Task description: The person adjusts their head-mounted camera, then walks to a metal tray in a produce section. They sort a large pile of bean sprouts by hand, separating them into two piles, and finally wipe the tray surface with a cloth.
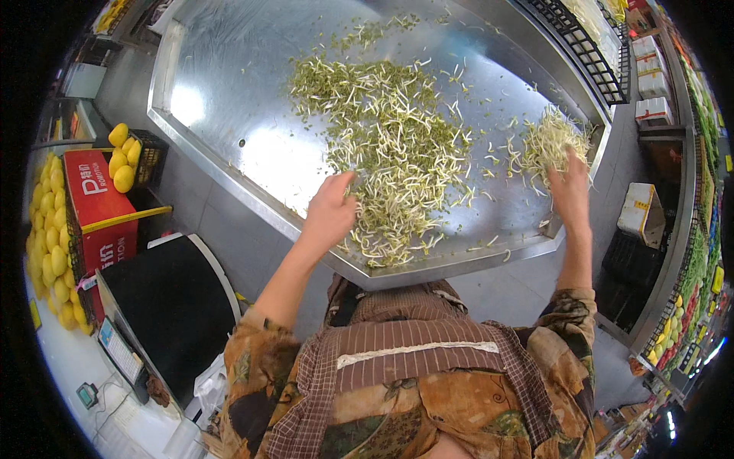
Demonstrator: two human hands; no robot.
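Note:
A broad heap of bean sprouts (395,155), mixed with loose green hulls, lies on a stainless-steel table (229,92) with a raised rim. My left hand (334,206) is at the left edge of this heap, fingers curled and the index finger reaching forward. Whatever may be inside those fingers is hidden. A smaller pile of whiter sprouts (553,140) sits by the table's right rim. My right hand (570,186) touches the near side of that pile, its fingers somewhat apart and its palm side out of sight. Stray sprouts lie between the two piles.
A black plastic crate (596,57) stands at the table's upper right. To the left are yellow fruit (54,241), a red promotion box (94,189) and a counter with a black top (172,310). A white foam box (637,212) rests near the produce shelves on the right.

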